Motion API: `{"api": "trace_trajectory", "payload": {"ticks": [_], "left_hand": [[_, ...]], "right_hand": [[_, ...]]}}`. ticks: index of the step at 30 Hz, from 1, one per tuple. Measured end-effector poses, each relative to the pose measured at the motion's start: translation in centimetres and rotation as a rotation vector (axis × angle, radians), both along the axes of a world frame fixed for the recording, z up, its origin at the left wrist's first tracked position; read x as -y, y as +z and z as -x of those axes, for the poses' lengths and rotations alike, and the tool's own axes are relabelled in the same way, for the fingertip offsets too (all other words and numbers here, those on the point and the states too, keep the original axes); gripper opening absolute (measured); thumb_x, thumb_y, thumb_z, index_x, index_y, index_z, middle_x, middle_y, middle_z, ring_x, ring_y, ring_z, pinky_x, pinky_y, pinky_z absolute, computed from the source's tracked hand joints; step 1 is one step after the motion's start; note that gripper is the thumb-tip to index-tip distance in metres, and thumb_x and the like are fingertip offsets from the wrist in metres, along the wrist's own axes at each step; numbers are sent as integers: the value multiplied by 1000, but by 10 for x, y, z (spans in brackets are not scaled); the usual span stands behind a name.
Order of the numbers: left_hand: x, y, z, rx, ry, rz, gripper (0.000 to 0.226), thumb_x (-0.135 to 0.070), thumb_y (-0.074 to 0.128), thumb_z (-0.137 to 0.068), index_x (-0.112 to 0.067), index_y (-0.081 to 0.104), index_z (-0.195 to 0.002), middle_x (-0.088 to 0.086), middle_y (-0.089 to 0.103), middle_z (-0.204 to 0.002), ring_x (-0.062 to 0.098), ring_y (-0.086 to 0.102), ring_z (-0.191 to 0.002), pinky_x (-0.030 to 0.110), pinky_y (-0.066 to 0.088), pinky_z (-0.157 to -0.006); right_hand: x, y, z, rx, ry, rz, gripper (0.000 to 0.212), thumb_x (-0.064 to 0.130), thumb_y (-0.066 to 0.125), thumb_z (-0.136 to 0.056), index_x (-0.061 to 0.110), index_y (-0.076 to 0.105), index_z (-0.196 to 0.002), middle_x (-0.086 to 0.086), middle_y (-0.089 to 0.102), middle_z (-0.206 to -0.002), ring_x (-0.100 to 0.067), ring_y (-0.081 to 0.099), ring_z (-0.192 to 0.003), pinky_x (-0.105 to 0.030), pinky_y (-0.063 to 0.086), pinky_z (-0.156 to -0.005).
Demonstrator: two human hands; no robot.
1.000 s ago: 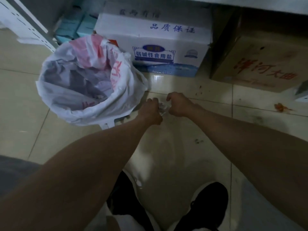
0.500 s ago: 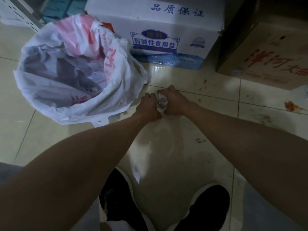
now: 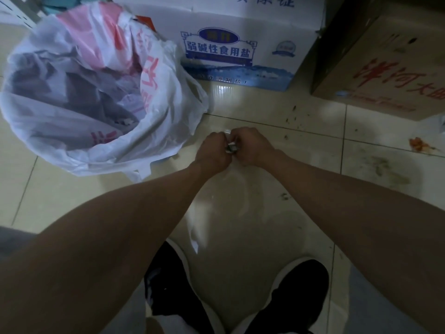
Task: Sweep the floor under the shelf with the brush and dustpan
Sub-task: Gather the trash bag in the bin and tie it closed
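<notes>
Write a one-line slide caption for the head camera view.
Both hands, left and right, clutch a small crumpled scrap beside a white plastic-lined bin.

Small crumpled scrap (image 3: 231,148) — mostly hidden between both hands (image 3: 234,148) — unidentifiable.

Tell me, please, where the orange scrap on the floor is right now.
In the head view, the orange scrap lies far right on the tiles, just below the brown carton.

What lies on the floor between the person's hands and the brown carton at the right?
In the head view, bare tile with scattered dark specks lies between the hands and the brown carton.
</notes>
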State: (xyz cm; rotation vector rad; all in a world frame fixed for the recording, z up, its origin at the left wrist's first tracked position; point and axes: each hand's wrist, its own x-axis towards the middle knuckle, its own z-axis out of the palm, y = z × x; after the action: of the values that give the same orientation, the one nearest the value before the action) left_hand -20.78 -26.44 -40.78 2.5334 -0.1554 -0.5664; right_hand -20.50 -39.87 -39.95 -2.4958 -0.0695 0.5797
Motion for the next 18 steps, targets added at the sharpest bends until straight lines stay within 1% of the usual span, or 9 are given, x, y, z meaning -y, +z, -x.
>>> {"api": "trace_trajectory", "payload": {"ticks": [3,5,7,9,12,15,18], "left_hand": [[1,-2,1,-13,10,-21,19,-11,61,-81,-1,64,-97,19,65,-106,34,61,-100,26,40,-74],[1,-3,2,-25,47,-21,18,-11,59,-82,-3,66,-97,18,66,-106,34,62,-99,29,45,-77],[-1,-5,5,-37,75,-30,18,-12,59,-83,-4,66,-98,17,65,-106,33,61,-99,30,47,-80],[-2,-5,11,-59,87,-37,19,-12,60,-85,-4,65,-100,19,62,-110,33,58,-101,29,44,-81],[-3,-1,14,-73,116,-23,19,-12,61,-83,-5,65,-100,19,62,-110,34,59,-102,30,47,-84],[-3,12,10,-60,117,-2,20,-8,59,-82,-3,65,-100,19,62,-110,33,59,-103,31,47,-86],[-2,27,2,-12,108,15,20,-5,59,-81,0,66,-99,19,64,-106,33,61,-100,32,49,-83]], "right_hand": [[0,-2,-2,36,0,28,17,11,64,-70,7,73,-84,-13,72,-94,-29,67,-92,-35,53,-79],[1,-7,-3,29,-26,51,18,10,67,-71,5,74,-86,-16,71,-96,-31,66,-92,-31,52,-78],[3,-12,-1,7,-87,80,17,14,70,-73,4,73,-86,-20,69,-97,-32,66,-90,-24,46,-72],[5,-15,6,-11,-128,79,18,18,73,-74,4,72,-84,-21,69,-95,-31,66,-88,-21,41,-68],[8,-12,12,-25,-166,61,19,20,73,-75,3,70,-83,-20,68,-94,-29,66,-84,-21,40,-68],[12,1,9,2,-201,52,14,15,70,-77,1,72,-81,-19,70,-88,-23,65,-80,-21,40,-66],[14,17,1,51,-208,61,13,13,69,-76,2,72,-82,-20,70,-92,-27,66,-84,-21,42,-68]]}}
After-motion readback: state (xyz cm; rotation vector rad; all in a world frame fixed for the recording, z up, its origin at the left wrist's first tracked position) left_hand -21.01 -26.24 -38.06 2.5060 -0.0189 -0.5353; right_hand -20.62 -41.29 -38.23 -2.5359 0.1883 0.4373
